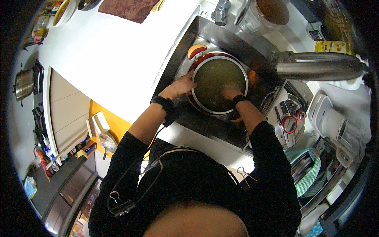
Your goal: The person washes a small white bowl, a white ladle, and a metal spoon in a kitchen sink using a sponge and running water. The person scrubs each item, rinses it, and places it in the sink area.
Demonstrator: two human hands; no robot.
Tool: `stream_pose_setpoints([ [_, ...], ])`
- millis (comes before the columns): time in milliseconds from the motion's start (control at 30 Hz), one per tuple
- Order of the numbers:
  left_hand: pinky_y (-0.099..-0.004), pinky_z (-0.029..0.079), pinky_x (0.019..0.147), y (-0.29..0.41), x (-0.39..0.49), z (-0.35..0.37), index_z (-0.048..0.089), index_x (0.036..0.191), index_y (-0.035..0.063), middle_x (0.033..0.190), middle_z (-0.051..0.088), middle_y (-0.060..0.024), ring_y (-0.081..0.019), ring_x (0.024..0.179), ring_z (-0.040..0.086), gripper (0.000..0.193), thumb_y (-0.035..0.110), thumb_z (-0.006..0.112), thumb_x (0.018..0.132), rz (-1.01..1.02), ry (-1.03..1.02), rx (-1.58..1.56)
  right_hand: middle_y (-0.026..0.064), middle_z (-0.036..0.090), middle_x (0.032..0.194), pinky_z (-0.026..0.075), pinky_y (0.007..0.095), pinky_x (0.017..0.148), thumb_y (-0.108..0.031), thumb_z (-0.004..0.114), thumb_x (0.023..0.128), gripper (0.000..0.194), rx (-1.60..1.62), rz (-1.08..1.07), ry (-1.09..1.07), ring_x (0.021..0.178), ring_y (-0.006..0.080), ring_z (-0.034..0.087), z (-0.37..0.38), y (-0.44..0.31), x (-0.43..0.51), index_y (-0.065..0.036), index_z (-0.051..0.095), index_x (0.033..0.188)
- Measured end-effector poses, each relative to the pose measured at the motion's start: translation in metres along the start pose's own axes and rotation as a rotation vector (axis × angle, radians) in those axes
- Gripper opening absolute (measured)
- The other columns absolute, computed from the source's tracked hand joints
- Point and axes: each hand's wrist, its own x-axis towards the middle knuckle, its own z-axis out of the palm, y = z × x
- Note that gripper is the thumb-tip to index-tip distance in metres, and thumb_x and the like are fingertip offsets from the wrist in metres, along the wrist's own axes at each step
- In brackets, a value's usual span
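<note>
A round red pot with a pale metal rim stands in the stainless steel sink. Cloudy greenish water fills it close to the rim. My left hand holds the pot's left side, thumb at the rim and fingers along the outer wall. Inside the pot, my right hand dips into the water past the knuckles. Its fingers are hidden, so whether they hold anything does not show. One rounded pot handle juts out at the upper left, and another handle is partly hidden below my right wrist.
The grey faucet reaches in from the right. A metal dispenser and a clear container stand behind the sink. To the right are a lid with red-ringed parts and white plastic containers. A brown cloth lies on the white counter.
</note>
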Motion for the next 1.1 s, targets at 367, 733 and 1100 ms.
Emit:
stream_pose_setpoints([
  [367,-0.0359,0.051,0.068,0.01,-0.006,-0.003,0.026,0.139,-0.0026,0.116,0.056,-0.0225,-0.0265,0.088,0.06,0.07,0.017,0.06,0.081,-0.003,-0.003,-0.025,0.017,0.061,0.109,0.048,0.0444,0.08,-0.014,0.05,0.084,0.024,-0.011,-0.19,0.088,0.091,0.0346,0.061,0.028,-0.044,0.07,-0.003,0.066,0.098],
  [733,-0.0412,0.051,0.077,0.018,-0.011,-0.003,0.034,0.135,0.0047,0.12,0.054,-0.0148,-0.0254,0.099,0.055,0.058,0.02,0.057,0.085,-0.063,-0.085,-0.236,0.0181,0.062,0.105,0.047,0.0426,0.08,-0.014,0.04,0.088,0.03,0.008,-0.244,-0.191,0.092,0.0308,0.06,0.03,-0.026,0.0,0.002,0.062,0.099],
  [1100,-0.0365,0.054,0.073,0.016,-0.015,-0.002,0.039,0.131,0.0049,0.116,0.057,-0.011,-0.022,0.096,0.059,0.048,0.022,0.056,0.089,-0.061,-0.072,-0.328,0.0188,0.054,0.12,0.038,0.0412,0.092,-0.033,0.038,0.094,0.043,0.939,-0.01,0.201,0.108,0.0319,0.052,0.042,-0.001,0.078,-0.001,0.056,0.117],
])
